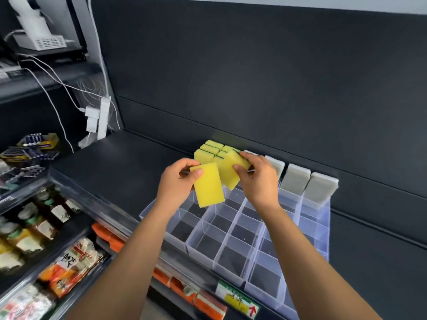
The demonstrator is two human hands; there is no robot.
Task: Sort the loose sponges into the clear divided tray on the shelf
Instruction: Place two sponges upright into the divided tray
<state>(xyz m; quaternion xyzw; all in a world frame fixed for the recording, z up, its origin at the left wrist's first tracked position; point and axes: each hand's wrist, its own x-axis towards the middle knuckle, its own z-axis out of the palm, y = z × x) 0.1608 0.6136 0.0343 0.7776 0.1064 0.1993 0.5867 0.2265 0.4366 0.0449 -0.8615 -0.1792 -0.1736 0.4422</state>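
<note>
Nearest you, a green and yellow price label (238,301) is sitting on the front edge of the shelf (111,169), with orange packets (208,303) lying on the level below it. To your lower left, bottles (41,218) and printed noodle packets (76,257) are filling the lower racks.

The clear divided tray (201,255) is resting on the dark shelf, and its front and middle compartments are showing only the shelf beneath.

Your left hand (178,181) is gripping a yellow sponge (209,185), thumb across its upper corner and fingers behind. The sponge's broad face is turned toward you, above the tray's rear-left compartments and not in one.

Your right hand (258,179) is pinching a second yellow sponge (231,172), thumb on the front face and fingers over the top edge. It is tilting, just beside the first sponge.

Behind both hands, yellow-and-green sponges (210,150) are standing on edge, packed together at the tray's far left. Grey-white sponges (295,181) are standing along the back row to the right; your right hand is partly hiding some of them.

Farther off, a white power strip (102,116) with plugged chargers is hanging on the left upright.
</note>
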